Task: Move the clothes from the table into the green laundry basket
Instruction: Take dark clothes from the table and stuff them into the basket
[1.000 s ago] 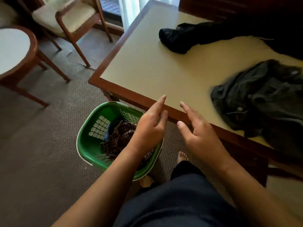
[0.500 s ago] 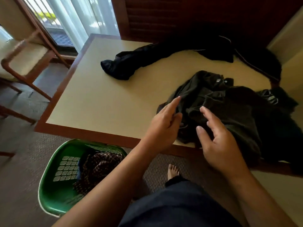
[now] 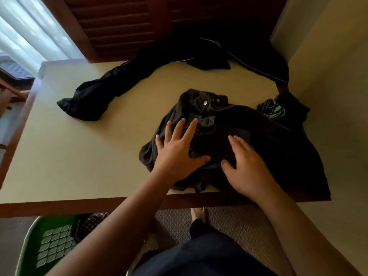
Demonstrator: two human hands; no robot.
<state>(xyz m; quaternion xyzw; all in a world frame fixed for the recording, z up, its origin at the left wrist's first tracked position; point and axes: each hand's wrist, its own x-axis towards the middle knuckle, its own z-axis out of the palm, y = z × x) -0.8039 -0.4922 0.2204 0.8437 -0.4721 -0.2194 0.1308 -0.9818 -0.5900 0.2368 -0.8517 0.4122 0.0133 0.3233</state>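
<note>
A crumpled dark grey jacket (image 3: 258, 136) with metal snaps lies at the near right of the cream table (image 3: 89, 148). My left hand (image 3: 177, 152) rests flat on its left part, fingers spread. My right hand (image 3: 247, 166) lies on its middle, fingers apart and slightly curled into the cloth. A long black garment (image 3: 103, 90) stretches across the far side of the table. A small dark striped piece (image 3: 271, 109) sits at the right edge. The green laundry basket (image 3: 29, 253) stands on the floor at the lower left, with a checked cloth (image 3: 93, 222) inside.
The table has a brown wooden rim (image 3: 59, 207). A louvred wooden panel (image 3: 123, 26) and a pale wall (image 3: 328, 76) stand behind and to the right. White curtains (image 3: 25, 34) hang at the far left. My bare foot (image 3: 198, 213) is on the carpet under the table edge.
Both hands moved forward from the table edge onto the grey jacket and now press on it. The view swung right and up, so the basket slid to the lower left corner.
</note>
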